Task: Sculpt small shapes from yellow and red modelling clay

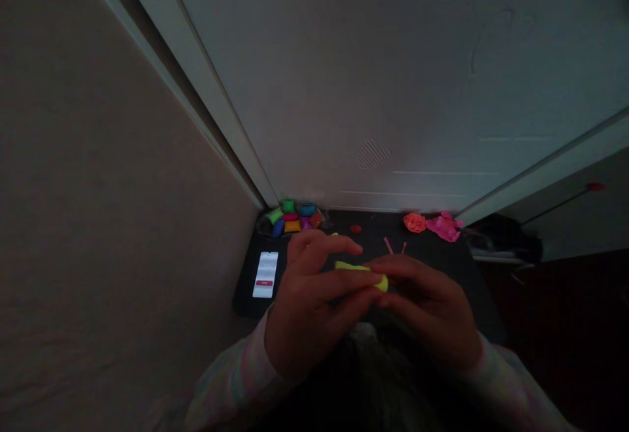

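A soft yellow piece of modelling clay (382,283) is pinched between the fingertips of both hands, above the dark table. My left hand (314,301) grips it with thumb and finger, while another finger is raised and bent over it. On the other side my right hand (435,301) is closed on the same piece, its fingertips close to those of the left. Fingers cover part of the clay, so its full shape is hidden. Behind the hands, two thin pink strips (388,245) and a small orange-red lump (356,229) lie on the table.
Several coloured packets (292,226) are heaped at the table's back left corner. A lit phone (265,274) lies in front of them. An orange crumpled flower-like piece (415,222) and a pink one (445,227) sit at the back right. A white panel (314,91) rises behind the table.
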{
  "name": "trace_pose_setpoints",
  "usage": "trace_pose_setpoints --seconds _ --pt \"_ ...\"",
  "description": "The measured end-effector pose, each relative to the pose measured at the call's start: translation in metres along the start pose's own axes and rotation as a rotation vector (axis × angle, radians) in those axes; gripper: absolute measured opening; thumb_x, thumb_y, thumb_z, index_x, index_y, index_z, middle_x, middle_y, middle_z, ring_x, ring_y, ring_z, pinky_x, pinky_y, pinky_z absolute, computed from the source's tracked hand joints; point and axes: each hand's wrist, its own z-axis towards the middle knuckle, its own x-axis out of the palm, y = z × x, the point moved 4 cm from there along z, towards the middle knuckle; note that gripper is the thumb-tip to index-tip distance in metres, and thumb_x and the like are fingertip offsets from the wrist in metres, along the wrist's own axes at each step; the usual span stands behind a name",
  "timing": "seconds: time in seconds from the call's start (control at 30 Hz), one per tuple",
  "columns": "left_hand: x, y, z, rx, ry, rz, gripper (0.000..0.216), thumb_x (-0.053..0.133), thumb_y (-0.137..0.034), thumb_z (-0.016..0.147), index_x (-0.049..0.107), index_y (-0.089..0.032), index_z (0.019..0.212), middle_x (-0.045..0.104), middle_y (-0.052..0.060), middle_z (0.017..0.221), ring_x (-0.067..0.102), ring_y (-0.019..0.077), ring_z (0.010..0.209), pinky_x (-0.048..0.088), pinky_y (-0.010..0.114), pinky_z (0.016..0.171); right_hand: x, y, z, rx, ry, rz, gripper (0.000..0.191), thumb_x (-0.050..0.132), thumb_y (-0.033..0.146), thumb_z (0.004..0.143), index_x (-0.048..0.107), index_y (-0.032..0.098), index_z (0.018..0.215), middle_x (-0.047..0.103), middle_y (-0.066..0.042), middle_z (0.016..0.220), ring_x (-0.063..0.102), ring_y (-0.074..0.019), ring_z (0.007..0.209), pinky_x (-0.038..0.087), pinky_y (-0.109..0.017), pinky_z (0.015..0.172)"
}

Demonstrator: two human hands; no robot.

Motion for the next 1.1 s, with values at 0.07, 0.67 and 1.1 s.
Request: trace_pose_setpoints --seconds 0.07,0.67,1.1 --pt "0.0 -0.001 0.0 0.001 -0.003 0.005 0.008 0.062 -0.019 0.068 0.066 -0.025 0.072 0.059 0.001 0.086 0.047 0.0155 0.088 0.041 0.033 0.078 -0.001 0.001 0.001 -0.014 0.001 -0.027 0.028 0.063 0.019 0.069 0.058 0.027 0.095 0.064 0.002 0.086 0.061 -0.0109 0.078 0.05 -0.019 0.068" --pt "-0.003 0.001 0.0 -0.069 0.007 -0.078 0.015 0.06 -0.024 0.069 0.062 -0.023 0.084 0.054 0.003 0.098 0.048 0.0175 0.093 0.041 0.036 0.082 -0.002 0.0 0.003 0.058 -0.021 0.029 0.024 0.065 0.019 0.066 0.061 0.026 0.089 0.066 0.002 0.081 0.063 -0.0098 0.068 0.051 -0.016 0.06" --pt "-0.014 -0.004 -0.009 0.081 -0.178 0.211 0.02 0.069 -0.019 0.059 0.063 -0.029 0.076 0.053 0.0 0.087 0.042 0.0176 0.088 0.04 0.034 0.076 -0.002 -0.004 0.002 0.22 -0.15 0.375 0.016 0.064 0.024 0.068 0.062 0.022 0.083 0.068 0.001 0.065 0.063 -0.0112 0.058 0.052 -0.019 0.053"
